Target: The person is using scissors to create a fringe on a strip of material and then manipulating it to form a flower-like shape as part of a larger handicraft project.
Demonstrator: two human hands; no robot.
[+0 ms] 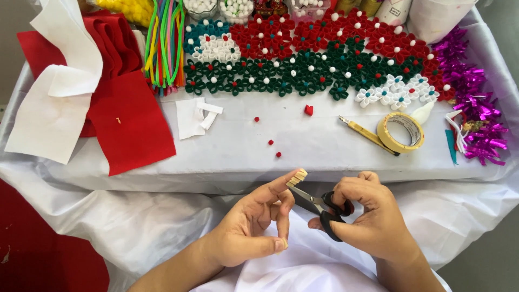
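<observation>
Lying at the far left of the table (303,157), which is draped in a white cloth, are sheets of white felt (51,103) and red felt (127,124), with a bundle of bright pipe cleaners (165,46) just beside them and a few white felt scraps (195,116) further in. Across the middle runs a wide band of rolled felt flowers (319,59) in red, green, white and teal, and a few small red pompoms (270,143) sit loose on the cloth below it. Nearer the person, the left hand (254,221) pinches a small folded cream strip (297,176) between fingertip and thumb, held up over the lap just off the table edge. The right hand (373,216) is closed through the loops of black-handled scissors (319,204), whose blades point at the strip and stand slightly apart just beside it. The blade tips lie very near the left fingertips, so in my judgement a hurried snip could nick a finger or cut the fringe clean through; a loose pinch could also let the little strip drop into the cloth folds. Further right lie a craft knife (363,131) touching a roll of tape (400,131), and at the far right shiny purple ribbon bows (476,103).
</observation>
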